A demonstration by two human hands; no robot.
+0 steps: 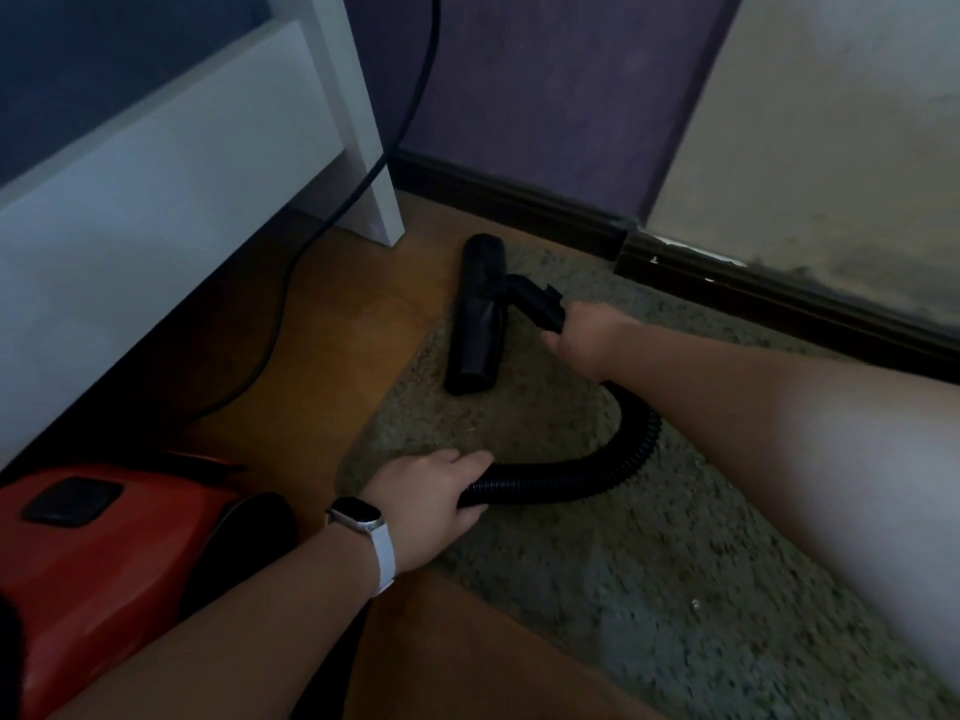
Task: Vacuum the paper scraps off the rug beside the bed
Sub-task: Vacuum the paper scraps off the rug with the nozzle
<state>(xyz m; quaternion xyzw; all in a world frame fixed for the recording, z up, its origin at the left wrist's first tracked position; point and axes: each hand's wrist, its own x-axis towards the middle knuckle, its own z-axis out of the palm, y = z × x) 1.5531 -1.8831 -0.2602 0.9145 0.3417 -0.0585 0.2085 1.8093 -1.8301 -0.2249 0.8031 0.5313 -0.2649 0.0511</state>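
— Head view: where's the nozzle?
— I have the black nozzle (477, 319) at centre frame, lying on the left edge of the grey rug (623, 589). I see the right hand (584, 341) wrapped tight round its neck.
— And the left hand (431, 504)?
— Lower centre, grasping the ribbed hose (602, 467), which loops between both hands. Red vacuum (104, 563) sits lower left, below the white bed (156, 200). One pale scrap (695, 604) shows lower right on the rug.
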